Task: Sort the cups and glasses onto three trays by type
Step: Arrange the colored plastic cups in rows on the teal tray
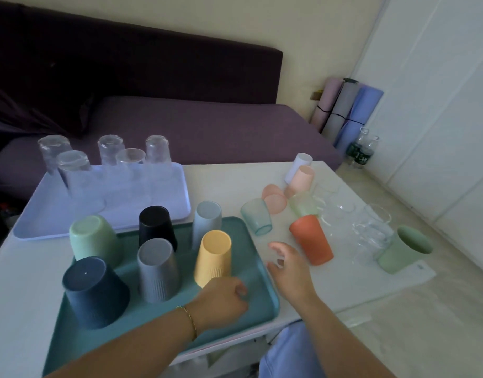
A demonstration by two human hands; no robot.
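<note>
A teal tray (264,301) at the front holds several upside-down opaque cups, among them a yellow cup (214,256) and a navy cup (94,291). Behind it a lilac tray (44,225) carries several inverted clear glasses (71,170). My left hand (224,300) hovers over the teal tray just below the yellow cup, fingers loosely curled, holding nothing. My right hand (286,268) is spread open above the table, a little left of an upside-down orange cup (312,238). Loose pastel tumblers (258,219), clear glasses (371,230) and a green cup (403,249) on its side lie to the right.
The white table (22,268) ends at the front right, with pale floor beyond. A purple sofa (194,126) runs behind the table. Rolled mats (346,110) and water bottles (361,148) stand in the far corner by a white wall.
</note>
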